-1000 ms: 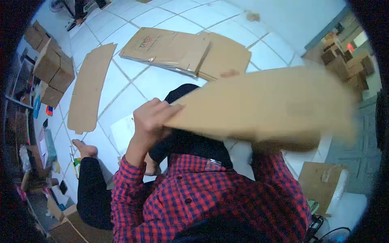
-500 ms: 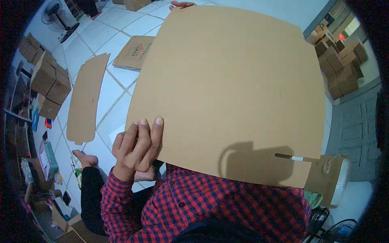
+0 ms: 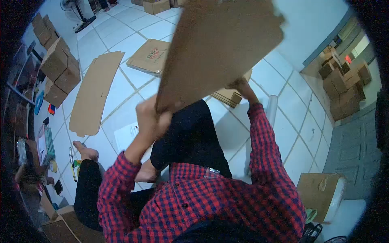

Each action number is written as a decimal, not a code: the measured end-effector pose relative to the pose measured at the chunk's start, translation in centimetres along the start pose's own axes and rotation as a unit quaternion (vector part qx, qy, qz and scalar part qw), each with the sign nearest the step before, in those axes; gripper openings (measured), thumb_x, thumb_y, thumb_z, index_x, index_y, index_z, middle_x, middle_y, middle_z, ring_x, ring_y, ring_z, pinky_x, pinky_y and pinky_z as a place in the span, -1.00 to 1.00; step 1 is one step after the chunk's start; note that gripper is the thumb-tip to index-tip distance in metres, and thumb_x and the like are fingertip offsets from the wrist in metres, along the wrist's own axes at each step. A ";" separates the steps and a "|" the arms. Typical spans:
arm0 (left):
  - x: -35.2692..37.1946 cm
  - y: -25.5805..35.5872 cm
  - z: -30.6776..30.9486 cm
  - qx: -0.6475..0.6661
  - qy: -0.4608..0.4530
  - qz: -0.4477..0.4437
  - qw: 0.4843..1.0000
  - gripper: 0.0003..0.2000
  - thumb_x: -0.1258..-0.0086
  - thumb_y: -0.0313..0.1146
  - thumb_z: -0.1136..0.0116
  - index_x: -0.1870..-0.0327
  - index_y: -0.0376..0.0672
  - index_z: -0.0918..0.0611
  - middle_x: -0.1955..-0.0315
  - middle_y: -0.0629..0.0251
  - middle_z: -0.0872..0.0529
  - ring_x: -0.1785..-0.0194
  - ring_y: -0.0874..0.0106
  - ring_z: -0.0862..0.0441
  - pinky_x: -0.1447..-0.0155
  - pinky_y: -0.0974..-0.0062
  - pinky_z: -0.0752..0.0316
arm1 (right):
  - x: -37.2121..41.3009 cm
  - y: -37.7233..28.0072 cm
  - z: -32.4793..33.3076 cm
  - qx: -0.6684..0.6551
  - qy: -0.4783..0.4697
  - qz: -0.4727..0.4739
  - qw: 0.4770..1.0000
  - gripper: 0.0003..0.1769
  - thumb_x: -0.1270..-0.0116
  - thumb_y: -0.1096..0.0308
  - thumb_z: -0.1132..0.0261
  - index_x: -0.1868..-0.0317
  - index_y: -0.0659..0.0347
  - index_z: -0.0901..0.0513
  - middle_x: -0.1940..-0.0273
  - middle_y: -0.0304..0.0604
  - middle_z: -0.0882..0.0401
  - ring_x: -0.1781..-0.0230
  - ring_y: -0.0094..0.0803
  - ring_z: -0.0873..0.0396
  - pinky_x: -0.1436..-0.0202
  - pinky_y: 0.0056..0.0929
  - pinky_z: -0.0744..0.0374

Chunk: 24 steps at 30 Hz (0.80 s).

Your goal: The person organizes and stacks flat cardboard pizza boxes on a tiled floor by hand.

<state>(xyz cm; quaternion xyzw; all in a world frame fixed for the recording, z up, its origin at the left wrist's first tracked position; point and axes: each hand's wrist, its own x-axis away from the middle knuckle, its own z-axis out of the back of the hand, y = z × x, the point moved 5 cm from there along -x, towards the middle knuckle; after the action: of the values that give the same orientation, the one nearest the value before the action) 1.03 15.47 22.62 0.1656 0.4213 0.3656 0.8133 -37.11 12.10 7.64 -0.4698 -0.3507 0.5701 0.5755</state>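
Observation:
A large brown cardboard sheet [image 3: 214, 48] is raised and tilted in front of me, its top cut off by the frame. My left hand [image 3: 152, 119] is closed around its lower left corner. At the sheet's lower edge, my right hand [image 3: 242, 86] appears to grip the cardboard, with its fingers partly hidden and blurred. Below that hand, several folded cardboard pieces [image 3: 229, 97] lie on the floor. To the left lies a long flat cardboard piece [image 3: 95, 95]. A pizza box [image 3: 150, 56] with printed lettering rests beyond my left hand, partly covered by the sheet.
Cardboard boxes are stacked at the left [image 3: 60, 67] and far right [image 3: 344, 85]. A fan [image 3: 79, 16] stands at the back left. A green basket [image 3: 48, 146] and a cutter [image 3: 73, 164] lie by my left foot. Another box [image 3: 320, 194] is at my right.
The sheet has swung from nearly flat to a steep tilt, moving up and away from my lap. My right hand has gone from the far corner to the lower edge.

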 end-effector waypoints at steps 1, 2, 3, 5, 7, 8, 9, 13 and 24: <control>-1.4 -1.4 -1.2 0.096 -0.022 0.052 0.994 -0.74 -0.02 -0.32 -0.39 0.33 -0.29 -0.66 0.51 0.14 -0.66 0.45 0.36 -0.63 0.37 0.42 -0.49 | 1.2 0.8 -0.1 -0.038 -0.041 -0.009 0.998 -0.42 -0.19 0.42 -0.31 -0.21 0.35 -0.35 0.02 -0.08 -0.56 0.08 -0.33 -0.57 0.01 -0.41 -0.57; -2.9 -3.6 -2.5 0.152 -0.020 0.085 0.984 -0.70 -0.01 -0.34 -0.40 0.28 -0.31 -0.64 0.44 0.16 -0.69 0.39 0.40 -0.65 0.32 0.43 -0.52 | 2.5 -0.2 0.2 -0.048 0.012 -0.019 0.999 -0.46 -0.20 0.40 -0.31 -0.18 0.34 -0.38 0.06 -0.12 -0.57 0.13 -0.36 -0.58 0.05 -0.44 -0.57; -4.6 -5.9 -3.7 0.208 -0.023 0.117 0.971 -0.67 0.00 -0.37 -0.41 0.23 -0.34 -0.62 0.38 0.17 -0.71 0.32 0.44 -0.67 0.27 0.43 -0.55 | 3.6 -1.5 0.3 -0.058 0.069 -0.031 0.995 -0.51 -0.22 0.38 -0.31 -0.14 0.33 -0.42 0.09 -0.16 -0.57 0.18 -0.40 -0.58 0.09 -0.47 -0.58; -8.4 -8.1 -4.3 0.257 0.000 0.115 0.959 -0.55 0.03 -0.41 -0.44 0.09 -0.36 -0.57 0.29 0.21 -0.70 0.26 0.43 -0.66 0.17 0.45 -0.57 | 3.9 -0.7 1.0 -0.071 0.048 -0.096 0.992 -0.56 -0.26 0.35 -0.28 -0.11 0.29 -0.43 0.09 -0.22 -0.54 0.23 -0.52 -0.55 0.17 -0.55 -0.56; -11.2 -8.6 -4.6 0.183 -0.009 0.075 0.980 -0.49 0.00 -0.47 -0.41 -0.03 -0.33 -0.50 0.20 0.18 -0.67 0.20 0.43 -0.64 0.09 0.48 -0.56 | 3.8 -1.5 0.7 -0.187 0.052 -0.119 0.974 -0.50 -0.22 0.33 -0.32 -0.13 0.32 -0.43 0.10 -0.18 -0.58 0.20 -0.49 -0.54 0.11 -0.51 -0.54; -12.4 -9.9 -5.7 0.182 -0.021 0.068 0.981 -0.49 0.00 -0.47 -0.41 -0.03 -0.33 -0.50 0.20 0.18 -0.67 0.20 0.43 -0.64 0.09 0.48 -0.56 | 3.4 -0.6 1.1 -0.193 0.064 -0.120 0.972 -0.50 -0.22 0.33 -0.32 -0.13 0.32 -0.43 0.10 -0.18 -0.58 0.20 -0.49 -0.54 0.11 -0.51 -0.54; -13.1 -11.5 -7.0 0.202 -0.002 0.086 0.976 -0.49 0.00 -0.49 -0.40 -0.03 -0.33 -0.50 0.19 0.19 -0.67 0.18 0.43 -0.63 0.08 0.49 -0.55 | 2.8 0.6 1.4 -0.179 0.073 -0.106 0.975 -0.54 -0.24 0.31 -0.31 -0.10 0.33 -0.45 0.12 -0.19 -0.59 0.21 -0.49 -0.54 0.12 -0.50 -0.53; -16.0 -13.3 -12.6 0.267 -0.054 0.129 0.954 -0.47 0.00 -0.53 -0.38 -0.06 -0.31 -0.47 0.17 0.19 -0.65 0.16 0.43 -0.62 0.08 0.52 -0.54 | 3.2 3.4 2.2 -0.142 0.157 -0.051 0.976 -0.59 -0.25 0.26 -0.31 -0.02 0.35 -0.52 0.15 -0.19 -0.61 0.22 -0.46 -0.55 0.10 -0.47 -0.51; -16.8 -20.0 -31.4 0.191 -0.179 0.149 0.953 -0.32 0.09 -0.48 -0.45 -0.14 -0.40 -0.43 0.09 0.08 -0.65 0.03 0.33 -0.62 -0.05 0.44 -0.51 | 8.3 17.1 2.4 0.123 0.383 -0.193 0.895 -0.57 -0.07 0.22 -0.42 0.12 0.33 -0.60 0.26 -0.02 -0.57 0.26 -0.23 -0.55 0.13 -0.35 -0.51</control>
<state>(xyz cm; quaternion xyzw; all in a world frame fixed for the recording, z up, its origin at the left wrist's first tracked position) -21.49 -11.68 2.02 0.4418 0.3011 0.3593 0.7649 -44.13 19.06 -8.78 -0.5002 -0.1133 0.2622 0.8174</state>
